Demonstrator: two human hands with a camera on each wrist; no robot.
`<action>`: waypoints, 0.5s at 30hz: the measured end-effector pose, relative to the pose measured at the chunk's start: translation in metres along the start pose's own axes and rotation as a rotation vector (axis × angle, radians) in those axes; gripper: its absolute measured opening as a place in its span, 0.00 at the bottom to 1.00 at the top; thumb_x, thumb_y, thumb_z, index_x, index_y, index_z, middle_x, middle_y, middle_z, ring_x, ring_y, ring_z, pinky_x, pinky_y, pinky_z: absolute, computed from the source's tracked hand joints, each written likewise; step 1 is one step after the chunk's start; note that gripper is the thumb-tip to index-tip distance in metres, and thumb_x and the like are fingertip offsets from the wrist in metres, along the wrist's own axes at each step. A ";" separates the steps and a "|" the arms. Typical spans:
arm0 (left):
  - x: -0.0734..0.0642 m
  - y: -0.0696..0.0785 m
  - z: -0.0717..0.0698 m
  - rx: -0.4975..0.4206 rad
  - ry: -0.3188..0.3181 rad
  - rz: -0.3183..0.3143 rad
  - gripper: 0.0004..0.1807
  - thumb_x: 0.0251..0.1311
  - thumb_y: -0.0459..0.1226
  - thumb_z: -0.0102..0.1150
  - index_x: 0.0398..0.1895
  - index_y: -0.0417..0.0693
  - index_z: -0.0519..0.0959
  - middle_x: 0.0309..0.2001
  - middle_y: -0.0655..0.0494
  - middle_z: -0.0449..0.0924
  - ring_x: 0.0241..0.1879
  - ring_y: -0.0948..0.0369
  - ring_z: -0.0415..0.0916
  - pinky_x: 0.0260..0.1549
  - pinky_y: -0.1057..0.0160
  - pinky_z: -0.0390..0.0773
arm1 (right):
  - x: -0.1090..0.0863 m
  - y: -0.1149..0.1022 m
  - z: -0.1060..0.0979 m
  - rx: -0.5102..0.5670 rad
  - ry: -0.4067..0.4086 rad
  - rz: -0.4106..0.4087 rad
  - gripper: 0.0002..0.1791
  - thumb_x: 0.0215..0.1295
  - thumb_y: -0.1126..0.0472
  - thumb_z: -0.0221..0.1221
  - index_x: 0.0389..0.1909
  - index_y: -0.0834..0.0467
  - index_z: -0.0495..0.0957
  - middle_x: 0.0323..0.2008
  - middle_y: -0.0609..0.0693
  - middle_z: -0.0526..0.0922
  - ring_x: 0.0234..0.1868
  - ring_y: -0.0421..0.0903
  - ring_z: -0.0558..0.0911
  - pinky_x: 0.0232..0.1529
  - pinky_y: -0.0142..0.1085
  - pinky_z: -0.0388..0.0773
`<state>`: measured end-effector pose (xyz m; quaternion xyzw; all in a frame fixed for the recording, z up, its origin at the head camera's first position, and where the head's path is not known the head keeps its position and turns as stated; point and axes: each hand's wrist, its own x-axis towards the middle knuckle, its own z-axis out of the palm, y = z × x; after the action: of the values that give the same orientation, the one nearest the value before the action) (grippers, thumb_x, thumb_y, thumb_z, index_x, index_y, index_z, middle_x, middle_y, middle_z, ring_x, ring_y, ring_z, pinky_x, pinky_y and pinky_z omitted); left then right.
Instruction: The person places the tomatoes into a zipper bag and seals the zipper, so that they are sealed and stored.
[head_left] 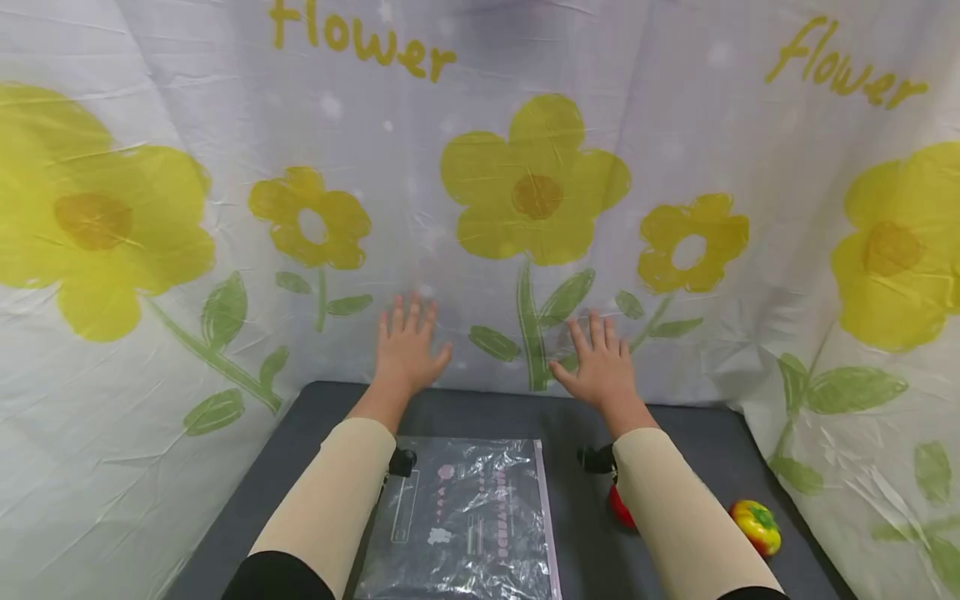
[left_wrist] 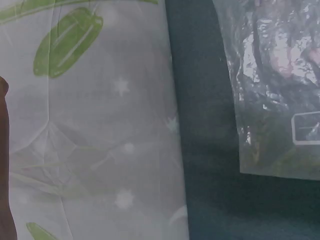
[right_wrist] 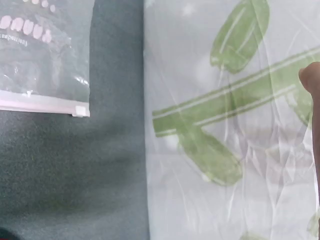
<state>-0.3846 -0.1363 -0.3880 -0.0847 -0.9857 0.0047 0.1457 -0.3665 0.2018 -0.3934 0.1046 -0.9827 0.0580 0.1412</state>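
Both hands are raised over the far edge of the dark table, holding nothing. My left hand (head_left: pixel 407 350) has its fingers straight and spread, with the thumb out to the right. Likewise, the right hand (head_left: pixel 600 371) has straight, spread fingers, its thumb pointing left. Between the forearms, a clear plastic zip bag (head_left: pixel 457 517) with pink print lies flat on the table. Its pale pink zip strip runs down the right side, and a white slider (right_wrist: pixel 80 111) shows in the right wrist view. Only slivers of each hand appear at the edges of the wrist views.
A red and yellow bell pepper (head_left: pixel 756 527) sits at the table's right side. Partly hidden by the right sleeve is a round red object (head_left: pixel 619 508). The grey table (head_left: pixel 570 517) meets a white curtain (head_left: pixel 405 192) printed with yellow flowers at the back and sides.
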 end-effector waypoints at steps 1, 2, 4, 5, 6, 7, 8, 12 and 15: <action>-0.001 0.001 0.001 -0.003 0.009 0.005 0.46 0.73 0.64 0.37 0.84 0.53 0.38 0.82 0.46 0.25 0.79 0.42 0.20 0.73 0.37 0.34 | -0.001 0.000 0.001 0.005 0.009 -0.010 0.50 0.70 0.32 0.51 0.83 0.52 0.46 0.82 0.62 0.38 0.80 0.65 0.37 0.72 0.66 0.45; -0.003 0.003 0.001 -0.007 0.022 0.008 0.47 0.72 0.64 0.38 0.84 0.53 0.39 0.82 0.45 0.26 0.79 0.42 0.21 0.73 0.37 0.35 | -0.002 0.000 0.002 0.013 0.016 -0.019 0.50 0.70 0.32 0.52 0.83 0.52 0.46 0.81 0.62 0.38 0.80 0.65 0.37 0.72 0.66 0.45; -0.006 0.006 0.003 -0.002 0.043 0.016 0.47 0.72 0.64 0.39 0.84 0.52 0.40 0.83 0.45 0.28 0.80 0.42 0.23 0.73 0.37 0.36 | -0.004 0.001 0.005 0.023 0.028 -0.033 0.50 0.70 0.32 0.52 0.83 0.52 0.46 0.81 0.63 0.38 0.80 0.65 0.38 0.72 0.65 0.44; -0.007 0.008 0.005 -0.009 0.054 0.022 0.46 0.72 0.64 0.39 0.84 0.52 0.41 0.83 0.45 0.29 0.80 0.42 0.24 0.73 0.37 0.36 | -0.005 0.001 0.006 0.028 0.034 -0.038 0.50 0.70 0.33 0.52 0.83 0.52 0.46 0.81 0.63 0.39 0.80 0.65 0.38 0.72 0.65 0.44; -0.008 0.009 0.006 -0.016 0.066 0.028 0.46 0.72 0.63 0.40 0.84 0.51 0.42 0.83 0.45 0.30 0.80 0.41 0.25 0.73 0.37 0.37 | -0.007 0.002 0.007 0.034 0.040 -0.042 0.50 0.70 0.33 0.53 0.83 0.52 0.46 0.81 0.64 0.39 0.80 0.65 0.39 0.72 0.65 0.44; -0.010 0.011 0.008 -0.030 0.076 0.032 0.46 0.72 0.63 0.40 0.84 0.51 0.43 0.83 0.44 0.32 0.80 0.41 0.26 0.73 0.37 0.37 | -0.009 0.003 0.008 0.044 0.047 -0.048 0.50 0.69 0.34 0.54 0.83 0.52 0.46 0.81 0.64 0.40 0.80 0.66 0.39 0.72 0.66 0.44; -0.011 0.012 0.010 -0.037 0.089 0.038 0.46 0.72 0.63 0.41 0.84 0.50 0.44 0.83 0.44 0.33 0.80 0.41 0.27 0.73 0.37 0.38 | -0.011 0.003 0.010 0.053 0.053 -0.051 0.50 0.69 0.34 0.55 0.83 0.52 0.46 0.81 0.64 0.40 0.80 0.66 0.40 0.72 0.66 0.44; -0.020 0.018 0.018 -0.100 0.136 0.048 0.45 0.71 0.62 0.44 0.83 0.49 0.48 0.82 0.43 0.37 0.80 0.40 0.30 0.73 0.37 0.39 | -0.021 0.004 0.016 0.071 0.076 -0.065 0.51 0.68 0.35 0.57 0.83 0.53 0.47 0.81 0.65 0.42 0.79 0.67 0.42 0.71 0.67 0.47; -0.030 0.023 0.021 -0.144 0.153 0.050 0.44 0.72 0.61 0.45 0.82 0.47 0.51 0.82 0.42 0.40 0.80 0.40 0.32 0.73 0.36 0.41 | -0.030 0.005 0.022 0.096 0.093 -0.076 0.51 0.67 0.35 0.57 0.82 0.54 0.48 0.80 0.65 0.43 0.79 0.67 0.43 0.70 0.68 0.47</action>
<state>-0.3585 -0.1179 -0.4171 -0.1198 -0.9670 -0.0691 0.2138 -0.3455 0.2091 -0.4232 0.1455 -0.9665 0.1044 0.1837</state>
